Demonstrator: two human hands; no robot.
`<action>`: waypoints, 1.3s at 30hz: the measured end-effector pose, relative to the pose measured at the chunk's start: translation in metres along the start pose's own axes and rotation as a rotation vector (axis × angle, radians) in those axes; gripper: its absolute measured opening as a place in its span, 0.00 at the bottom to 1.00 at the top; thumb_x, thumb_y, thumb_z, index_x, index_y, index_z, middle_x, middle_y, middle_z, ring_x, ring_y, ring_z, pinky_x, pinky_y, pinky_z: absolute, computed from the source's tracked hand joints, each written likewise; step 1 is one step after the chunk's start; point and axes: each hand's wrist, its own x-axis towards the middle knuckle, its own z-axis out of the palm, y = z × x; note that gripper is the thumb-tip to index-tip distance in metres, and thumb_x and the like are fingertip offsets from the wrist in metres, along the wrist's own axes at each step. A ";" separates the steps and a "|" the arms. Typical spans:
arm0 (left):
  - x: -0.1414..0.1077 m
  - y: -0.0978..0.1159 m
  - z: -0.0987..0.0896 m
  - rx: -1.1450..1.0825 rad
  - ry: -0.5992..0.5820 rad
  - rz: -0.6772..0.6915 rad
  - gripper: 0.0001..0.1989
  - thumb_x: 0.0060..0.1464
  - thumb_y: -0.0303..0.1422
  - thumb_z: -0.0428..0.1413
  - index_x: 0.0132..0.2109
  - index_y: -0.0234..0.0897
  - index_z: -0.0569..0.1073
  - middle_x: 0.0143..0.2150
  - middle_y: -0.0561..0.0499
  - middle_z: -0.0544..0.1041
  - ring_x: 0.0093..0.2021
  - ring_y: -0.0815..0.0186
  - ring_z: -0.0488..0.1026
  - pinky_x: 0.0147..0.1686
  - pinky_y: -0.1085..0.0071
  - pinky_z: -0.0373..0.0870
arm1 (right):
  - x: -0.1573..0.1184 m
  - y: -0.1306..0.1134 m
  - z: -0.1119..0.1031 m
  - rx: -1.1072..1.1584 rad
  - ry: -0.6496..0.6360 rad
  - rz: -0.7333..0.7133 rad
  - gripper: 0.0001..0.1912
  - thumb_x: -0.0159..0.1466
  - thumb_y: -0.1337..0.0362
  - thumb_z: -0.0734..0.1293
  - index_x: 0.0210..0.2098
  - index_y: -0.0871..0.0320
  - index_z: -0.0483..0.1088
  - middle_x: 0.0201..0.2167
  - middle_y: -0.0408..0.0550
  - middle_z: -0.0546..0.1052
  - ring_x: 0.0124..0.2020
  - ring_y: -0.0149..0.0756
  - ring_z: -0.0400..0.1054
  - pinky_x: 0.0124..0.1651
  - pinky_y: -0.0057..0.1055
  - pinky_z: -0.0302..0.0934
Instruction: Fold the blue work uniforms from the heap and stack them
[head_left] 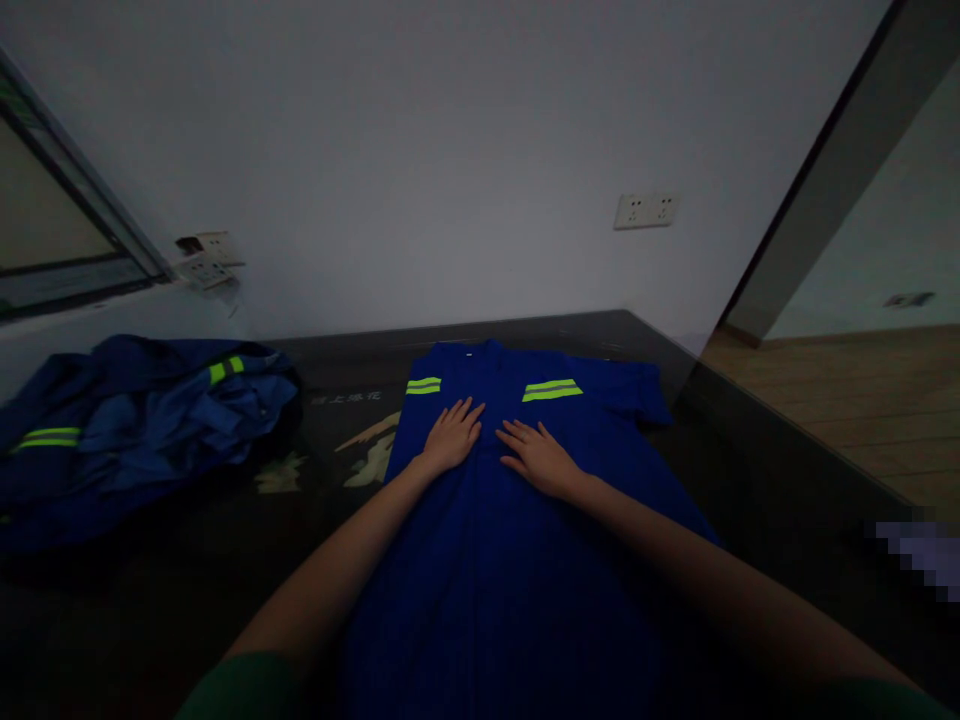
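Observation:
A dark blue garment (pixel 480 540) with yellow-green reflective stripes lies spread on a dark table (pixel 330 350), its collar toward the wall. My left hand (pixel 451 436) rests flat on its upper part, left of the centre line, fingers spread. On the other side of that line my right hand (pixel 541 460) lies palm down on the cloth, fingers apart, below the right-hand stripe patch (pixel 553 390). Neither hand grips anything. The sleeve on the right is folded near its end; on the left no sleeve shows. The garment's lower part is in shadow.
A crumpled pile of blue clothing (pixel 172 420) with similar stripes lies on the table's left. Behind the table stands a pale wall (pixel 450 200) with sockets (pixel 645 211). A window (pixel 60 210) is at the left, wooden floor (pixel 847 400) at the right.

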 end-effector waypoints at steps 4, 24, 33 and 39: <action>-0.003 0.004 -0.007 0.010 -0.039 -0.013 0.25 0.67 0.39 0.37 0.68 0.43 0.53 0.71 0.47 0.49 0.70 0.59 0.46 0.66 0.55 0.46 | -0.003 -0.008 0.002 0.008 0.016 -0.008 0.27 0.70 0.54 0.53 0.65 0.58 0.57 0.66 0.55 0.57 0.68 0.48 0.47 0.65 0.56 0.44; 0.014 -0.011 -0.001 -0.002 -0.030 -0.080 0.26 0.66 0.40 0.37 0.69 0.48 0.52 0.72 0.50 0.48 0.70 0.59 0.45 0.66 0.54 0.45 | 0.011 -0.005 0.003 0.050 0.029 -0.080 0.29 0.69 0.54 0.55 0.66 0.61 0.55 0.67 0.56 0.56 0.68 0.44 0.46 0.67 0.50 0.42; 0.008 -0.008 -0.007 0.042 0.068 -0.035 0.25 0.66 0.41 0.38 0.68 0.47 0.52 0.72 0.47 0.48 0.70 0.55 0.47 0.65 0.50 0.47 | -0.168 -0.019 -0.058 0.334 0.039 0.091 0.19 0.66 0.57 0.60 0.54 0.52 0.70 0.61 0.49 0.67 0.60 0.41 0.62 0.62 0.41 0.57; 0.038 0.069 -0.038 0.105 0.277 0.224 0.23 0.64 0.35 0.45 0.64 0.39 0.60 0.63 0.43 0.64 0.64 0.58 0.59 0.65 0.55 0.48 | -0.358 0.013 -0.053 0.583 0.096 0.774 0.25 0.59 0.40 0.60 0.27 0.53 0.75 0.21 0.49 0.76 0.23 0.39 0.72 0.26 0.31 0.67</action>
